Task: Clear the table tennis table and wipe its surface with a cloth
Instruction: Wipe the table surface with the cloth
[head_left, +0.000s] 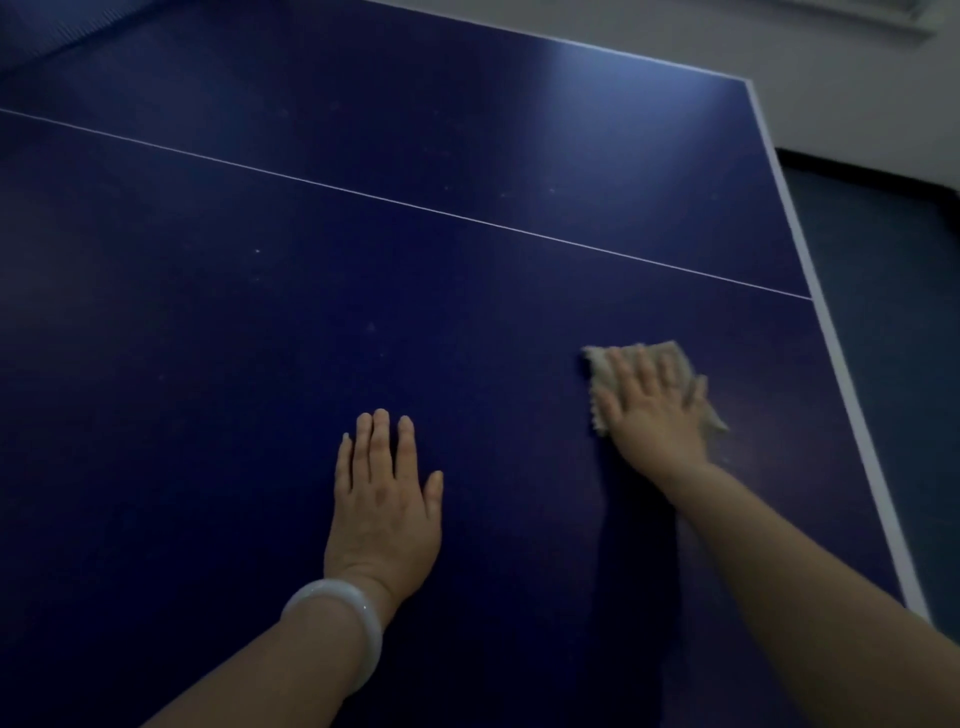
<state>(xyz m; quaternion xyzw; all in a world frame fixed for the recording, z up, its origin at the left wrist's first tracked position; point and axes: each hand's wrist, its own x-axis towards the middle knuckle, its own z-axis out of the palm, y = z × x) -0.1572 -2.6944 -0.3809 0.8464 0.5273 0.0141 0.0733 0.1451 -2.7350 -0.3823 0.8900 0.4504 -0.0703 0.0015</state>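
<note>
Table (208, 415) filled nearly the whole view, a dark blue table tennis top in dim light. A thin white line (415, 208) ran across it from the left edge down toward the right, and a white border (831, 332) edged its right side. A few pale specks dotted the surface left of centre. A soft glare lay on the far part of the top.

Near the lower middle, the left hand (382, 504) lay flat on the table, palm down, fingers straight and a little spread, thumb out to the right, holding nothing. A pale bangle (337, 629) circled that wrist, and the bare forearm ran off toward the bottom left.

Further right and a bit farther up, the right hand (649, 410) pressed flat on the cloth (670, 356), fingers straight and together on top of it. The cloth, beige and with ragged edges, lay spread on the table near the right border, showing beyond the fingertips and on both sides of the hand. Its outline was slightly blurred.

Beyond the right edge of the table lay dark floor (893, 364), and a pale wall (831, 62) rose past the far corner.
</note>
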